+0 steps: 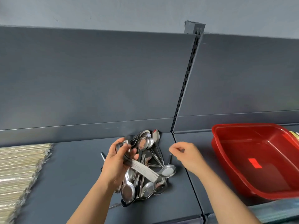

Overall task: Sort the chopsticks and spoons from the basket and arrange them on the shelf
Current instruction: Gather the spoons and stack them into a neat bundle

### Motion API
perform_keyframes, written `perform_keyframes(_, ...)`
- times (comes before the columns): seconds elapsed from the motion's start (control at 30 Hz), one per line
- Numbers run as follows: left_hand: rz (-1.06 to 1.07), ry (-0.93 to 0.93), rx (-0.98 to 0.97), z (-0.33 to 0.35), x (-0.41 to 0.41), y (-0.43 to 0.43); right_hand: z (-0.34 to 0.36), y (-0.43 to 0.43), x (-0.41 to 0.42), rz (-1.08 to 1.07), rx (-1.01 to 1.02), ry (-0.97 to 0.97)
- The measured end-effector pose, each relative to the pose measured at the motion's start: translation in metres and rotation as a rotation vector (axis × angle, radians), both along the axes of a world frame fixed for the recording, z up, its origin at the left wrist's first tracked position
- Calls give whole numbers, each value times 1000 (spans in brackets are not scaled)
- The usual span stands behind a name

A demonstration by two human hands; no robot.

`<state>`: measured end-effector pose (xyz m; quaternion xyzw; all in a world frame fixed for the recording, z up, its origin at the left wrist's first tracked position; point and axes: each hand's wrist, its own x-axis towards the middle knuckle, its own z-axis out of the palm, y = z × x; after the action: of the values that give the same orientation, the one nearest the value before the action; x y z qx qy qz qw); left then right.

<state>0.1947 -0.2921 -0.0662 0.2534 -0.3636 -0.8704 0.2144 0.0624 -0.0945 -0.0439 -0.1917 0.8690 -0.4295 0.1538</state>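
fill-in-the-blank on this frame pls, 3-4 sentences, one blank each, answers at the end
1. The left hand holds a nested stack of ____.
2. The right hand holds ____.
3. The red basket sits to the ____ of the spoon pile.
4. The wrapped chopsticks lie at the shelf's far ____.

Answers: spoons; nothing; right; left

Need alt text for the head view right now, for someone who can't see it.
A left hand grips a nested stack of metal spoons above a loose spoon pile on a dark shelf. The right hand hovers empty, wrapped chopsticks left, red basket right.
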Motion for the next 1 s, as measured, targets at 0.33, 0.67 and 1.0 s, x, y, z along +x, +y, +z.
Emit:
perform_keyframes(0.33, -116, -147, 16, -1, 14, 10, -12, 14, 0, -110, 31, -67)
perform_keyframes(0.67, -301, -64, -56, 17, 3, 27, 38, -4, -1, 200, -353, -177)
perform_keyframes(1.0, -297, -116, -74, 3, 22, 30, 0, -16, 18, 277, -96, -150)
